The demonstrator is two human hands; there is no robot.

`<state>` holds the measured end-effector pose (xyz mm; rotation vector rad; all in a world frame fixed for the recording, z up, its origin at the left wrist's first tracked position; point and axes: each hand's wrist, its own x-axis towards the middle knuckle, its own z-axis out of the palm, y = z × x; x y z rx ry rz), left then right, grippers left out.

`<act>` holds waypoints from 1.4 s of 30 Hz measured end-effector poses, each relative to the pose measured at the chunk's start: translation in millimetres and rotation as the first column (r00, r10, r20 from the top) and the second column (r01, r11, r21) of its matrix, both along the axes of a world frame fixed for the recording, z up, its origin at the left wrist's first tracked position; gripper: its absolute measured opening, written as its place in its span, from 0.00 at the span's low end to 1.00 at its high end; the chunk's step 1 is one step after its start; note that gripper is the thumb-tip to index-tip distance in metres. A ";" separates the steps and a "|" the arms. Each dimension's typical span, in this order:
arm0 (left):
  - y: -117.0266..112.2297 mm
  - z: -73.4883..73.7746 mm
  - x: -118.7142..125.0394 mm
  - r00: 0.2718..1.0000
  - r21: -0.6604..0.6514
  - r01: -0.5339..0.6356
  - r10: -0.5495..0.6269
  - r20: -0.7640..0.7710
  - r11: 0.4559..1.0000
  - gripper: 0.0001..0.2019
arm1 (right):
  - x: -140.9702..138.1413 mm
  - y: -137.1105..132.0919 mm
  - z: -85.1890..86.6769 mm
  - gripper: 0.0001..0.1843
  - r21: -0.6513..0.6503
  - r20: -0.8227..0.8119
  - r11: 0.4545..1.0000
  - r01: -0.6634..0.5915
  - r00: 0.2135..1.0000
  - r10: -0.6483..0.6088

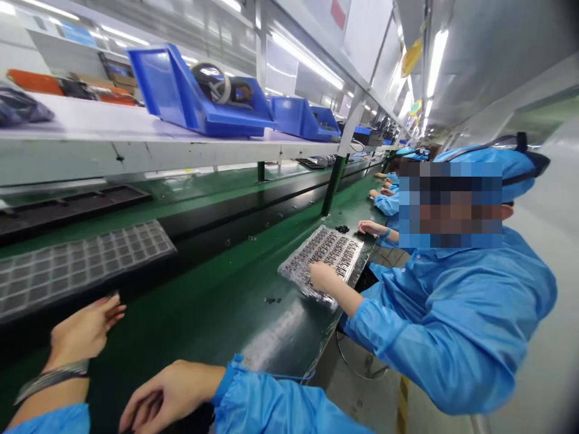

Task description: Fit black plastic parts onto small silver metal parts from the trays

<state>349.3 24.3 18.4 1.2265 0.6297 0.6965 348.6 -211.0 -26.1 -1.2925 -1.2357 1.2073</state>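
Note:
My left hand is raised over the bench at the lower left, just in front of a clear compartment tray. Its thumb and forefinger are pinched together; a tiny dark bit shows at the tips, too small to name. A grey band circles that wrist. My right hand is low at the bottom of the view, in a blue sleeve. Its fingers curl downward and inward, and whatever they hold is hidden. Something dark lies beneath that hand, partly cut off by the frame.
A co-worker in blue sits at the right, one hand over a filled parts tray. Small black pieces lie on the green bench. A dark conveyor strip runs behind. Blue bins stand on the shelf above.

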 end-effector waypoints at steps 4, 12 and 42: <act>-35.2 20.3 -55.1 0.994 -0.163 -0.094 0.084 -0.068 0.982 0.10 | 4.0 0.2 -5.0 0.09 0.037 0.065 0.987 0.157 0.985 -0.159; -116.4 36.8 -136.6 0.978 -0.219 -0.159 0.184 0.098 0.963 0.18 | -0.5 -17.1 11.2 0.10 0.008 -0.173 0.906 0.424 0.893 -0.417; -162.6 -25.4 -157.6 0.993 0.054 0.109 -0.107 -0.043 0.993 0.22 | 7.1 -27.1 13.7 0.17 0.050 -0.073 0.936 0.348 0.936 -0.344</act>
